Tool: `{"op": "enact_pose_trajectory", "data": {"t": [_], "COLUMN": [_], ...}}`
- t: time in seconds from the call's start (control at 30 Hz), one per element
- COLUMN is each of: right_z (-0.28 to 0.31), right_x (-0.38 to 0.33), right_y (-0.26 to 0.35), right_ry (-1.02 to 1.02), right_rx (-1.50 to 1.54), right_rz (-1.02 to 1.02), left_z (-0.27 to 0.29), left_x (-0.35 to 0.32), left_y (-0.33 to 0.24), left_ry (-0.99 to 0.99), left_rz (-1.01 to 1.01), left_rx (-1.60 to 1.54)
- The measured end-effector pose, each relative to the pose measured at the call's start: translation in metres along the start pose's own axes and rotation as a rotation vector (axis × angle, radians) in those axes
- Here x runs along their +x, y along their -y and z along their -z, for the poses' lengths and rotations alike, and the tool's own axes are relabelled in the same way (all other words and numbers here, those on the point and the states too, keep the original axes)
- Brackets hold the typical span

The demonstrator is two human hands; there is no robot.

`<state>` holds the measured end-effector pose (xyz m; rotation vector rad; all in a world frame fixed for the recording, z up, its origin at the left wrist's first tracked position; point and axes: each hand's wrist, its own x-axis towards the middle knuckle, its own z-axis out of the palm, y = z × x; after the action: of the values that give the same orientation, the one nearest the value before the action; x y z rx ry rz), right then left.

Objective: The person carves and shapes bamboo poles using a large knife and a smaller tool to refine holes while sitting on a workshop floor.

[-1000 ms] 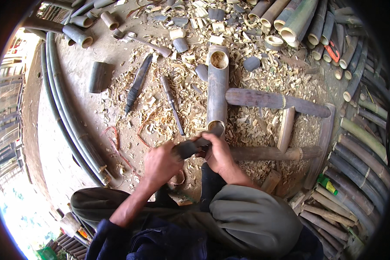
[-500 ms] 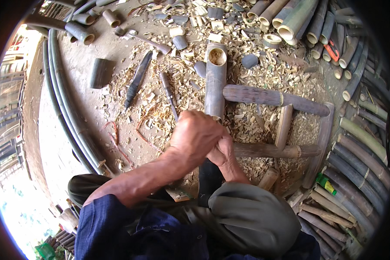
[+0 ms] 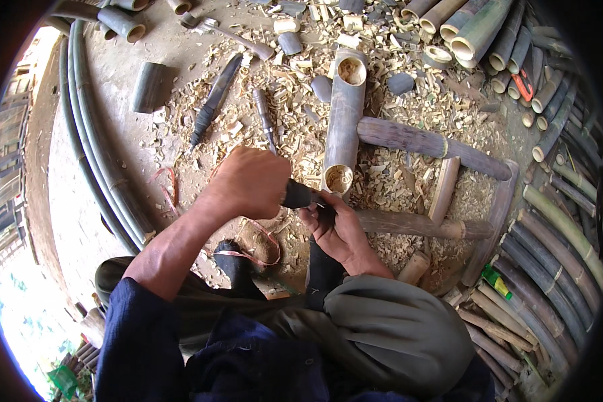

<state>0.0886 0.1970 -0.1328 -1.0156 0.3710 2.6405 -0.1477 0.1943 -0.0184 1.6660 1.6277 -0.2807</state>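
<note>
My left hand point(image 3: 248, 181) is a fist around a short black cylindrical piece point(image 3: 297, 194), which looks like a tool's handle. Its far end reaches my right hand point(image 3: 342, 234), whose thumb and fingers curl about something dark; a thin bright edge shows there. Whether both hands hold one object I cannot tell. Just beyond, a thick bamboo tube point(image 3: 344, 127) with two carved holes is joined to a bamboo frame point(image 3: 435, 144). A chisel point(image 3: 263, 117) lies close past my left fist, and a knife point(image 3: 214, 100) with a dark wrapped handle rests left of it.
Wood shavings point(image 3: 409, 181) cover the floor. A mallet-like tool point(image 3: 231, 37) and a cut bamboo piece point(image 3: 149, 87) lie farther off. Long bamboo poles point(image 3: 100, 147) run along the left; bamboo stacks point(image 3: 556, 261) line the right, with a red-handled tool point(image 3: 524, 84). A reddish cord point(image 3: 271, 244) lies by my feet.
My hands were together at the tube's near end. Now my left hand has moved left and the two are apart, showing the black piece and the tube's near hole. The view has shifted slightly.
</note>
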Motion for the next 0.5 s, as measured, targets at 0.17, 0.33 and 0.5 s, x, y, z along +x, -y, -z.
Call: {"op": "enact_pose_trajectory", "data": {"t": [0.17,0.33,0.5], "right_z": [-0.02,-0.002,-0.002], "right_x": [-0.012,-0.016,-0.029], "right_y": [0.021,0.081,0.052], "right_ry": [-0.248,-0.328,-0.235], "right_rx": [-0.461,-1.215,-0.752], "right_rz": [-0.1,-0.265,-0.092], "left_z": [-0.081,-0.179,-0.148], "left_x": [-0.017,-0.01,-0.028], "left_y": [-0.012,-0.145,-0.094], "left_ry": [0.231,-0.063,-0.056], "left_rz": [0.282,0.54,0.332], "left_rx": [-0.385,-0.952,-0.319]}}
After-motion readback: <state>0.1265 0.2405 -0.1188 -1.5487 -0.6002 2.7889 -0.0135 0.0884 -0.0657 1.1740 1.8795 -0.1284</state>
